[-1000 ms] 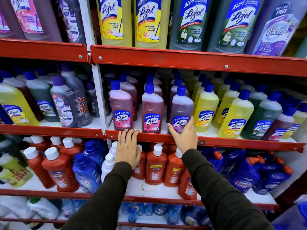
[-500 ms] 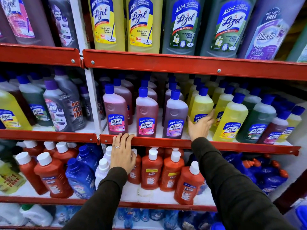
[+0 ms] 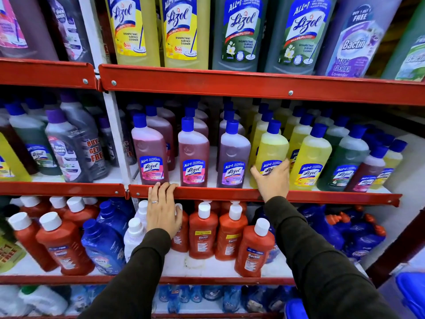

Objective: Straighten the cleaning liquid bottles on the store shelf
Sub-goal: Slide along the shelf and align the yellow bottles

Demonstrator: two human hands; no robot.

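Note:
The middle shelf (image 3: 230, 194) holds rows of blue-capped Lizol bottles. My right hand (image 3: 272, 180) grips the lower part of the front yellow bottle (image 3: 272, 146), which leans slightly left. To its left stand a purple bottle (image 3: 233, 155) and two pink bottles (image 3: 193, 153) (image 3: 149, 150), upright at the shelf edge. A second yellow bottle (image 3: 310, 157) stands just to the right. My left hand (image 3: 162, 208) rests flat with its fingertips on the red shelf lip, below the left pink bottle, holding nothing.
Large Lizol and Bactin bottles (image 3: 184, 31) fill the top shelf. Orange Bactin bottles (image 3: 203, 231) and blue bottles (image 3: 103, 242) crowd the shelf below. A white upright post (image 3: 115, 134) splits the shelving. A blue bin (image 3: 411, 293) sits at lower right.
My right hand moved right, from the purple bottle to the front yellow bottle, and closed around it. My left hand stayed on the shelf lip. The view drew closer.

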